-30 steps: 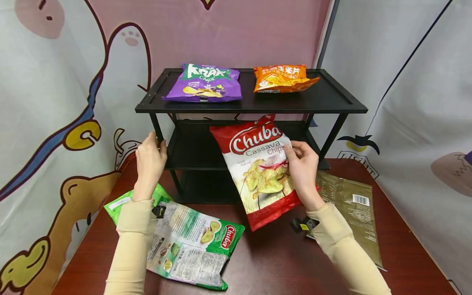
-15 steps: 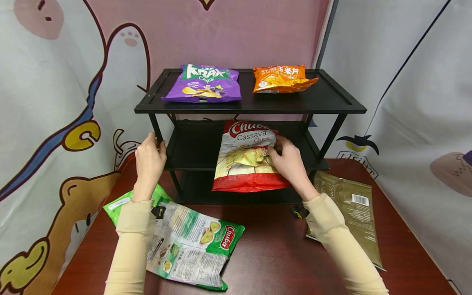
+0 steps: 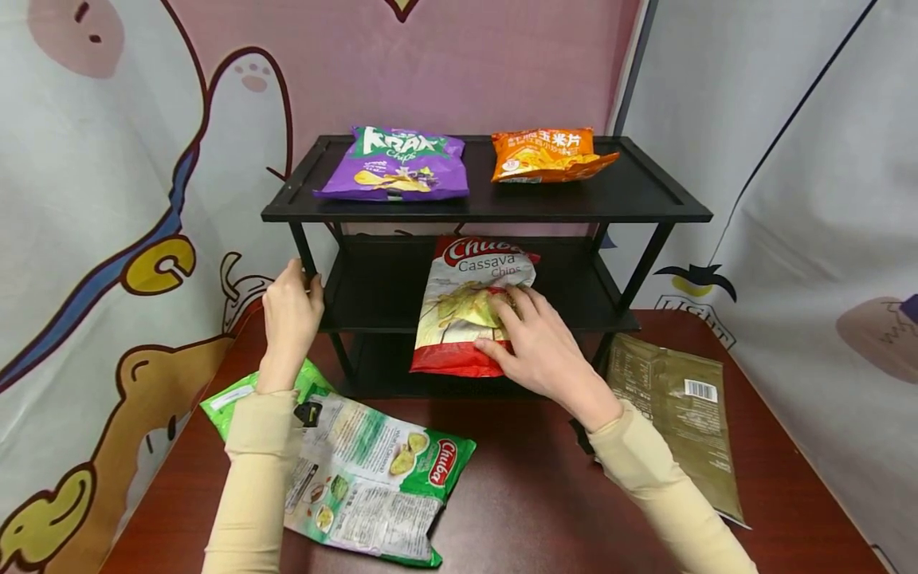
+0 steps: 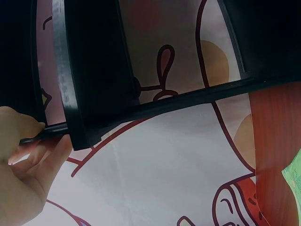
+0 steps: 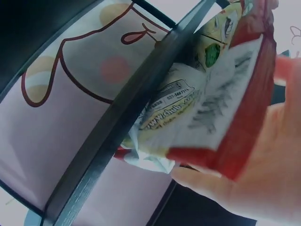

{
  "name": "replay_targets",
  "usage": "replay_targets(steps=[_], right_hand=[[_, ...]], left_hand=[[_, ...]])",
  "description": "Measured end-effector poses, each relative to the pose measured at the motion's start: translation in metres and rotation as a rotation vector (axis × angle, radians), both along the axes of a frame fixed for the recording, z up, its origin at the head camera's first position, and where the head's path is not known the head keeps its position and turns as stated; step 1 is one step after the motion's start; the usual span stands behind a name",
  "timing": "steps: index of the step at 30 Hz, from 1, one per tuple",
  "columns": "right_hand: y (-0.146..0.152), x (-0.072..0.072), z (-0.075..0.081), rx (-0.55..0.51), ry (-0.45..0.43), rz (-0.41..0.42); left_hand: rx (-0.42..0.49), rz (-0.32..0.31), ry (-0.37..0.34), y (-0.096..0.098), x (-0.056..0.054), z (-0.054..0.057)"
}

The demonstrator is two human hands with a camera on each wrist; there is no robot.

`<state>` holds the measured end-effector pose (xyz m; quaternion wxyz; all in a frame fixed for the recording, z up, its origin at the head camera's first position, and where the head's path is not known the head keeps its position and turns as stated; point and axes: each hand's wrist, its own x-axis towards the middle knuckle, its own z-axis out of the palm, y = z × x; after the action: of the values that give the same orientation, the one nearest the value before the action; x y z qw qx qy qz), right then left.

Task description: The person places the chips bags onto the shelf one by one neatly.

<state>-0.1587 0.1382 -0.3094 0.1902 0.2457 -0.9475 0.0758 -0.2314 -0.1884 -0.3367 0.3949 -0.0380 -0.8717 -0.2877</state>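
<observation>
A black shelf rack (image 3: 502,211) stands at the back of the table. My left hand (image 3: 290,319) grips its left front post (image 3: 304,249); the left wrist view shows thumb and fingers closed round that thin bar. On the middle shelf leans a red and white bag of Chuba cassava chips (image 3: 448,307), its bottom edge jutting past the shelf front. My right hand (image 3: 548,359) lies on the lower right of the bag, fingers spread and pressing its front. The right wrist view shows the bag's printed back (image 5: 221,99) and red edge, alongside my hand (image 5: 258,174).
On the top shelf lie a purple Krax chips bag (image 3: 398,167) and an orange snack bag (image 3: 541,155). Green Chuba bag (image 3: 380,470) lies on the table at left front, over a bright green packet (image 3: 222,402). An olive-brown bag (image 3: 681,422) lies at right.
My right hand has carried the red chip bag back onto the middle shelf, loosened its grip and slid left across the front. My left hand keeps its place on the post.
</observation>
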Motion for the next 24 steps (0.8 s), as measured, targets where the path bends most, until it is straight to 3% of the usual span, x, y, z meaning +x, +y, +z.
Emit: replay_targets(steps=[8,16,24], right_hand=[[0.000,0.003,-0.010,0.126,-0.084,0.058],[-0.007,-0.010,-0.023,0.130,0.092,0.134],[-0.010,-0.029,-0.027,0.116,-0.017,0.256]], left_hand=[[-0.001,0.007,0.001,0.000,0.000,0.000],[-0.004,0.008,-0.006,0.001,0.000,0.000],[0.000,0.004,-0.004,0.001,0.000,-0.001]])
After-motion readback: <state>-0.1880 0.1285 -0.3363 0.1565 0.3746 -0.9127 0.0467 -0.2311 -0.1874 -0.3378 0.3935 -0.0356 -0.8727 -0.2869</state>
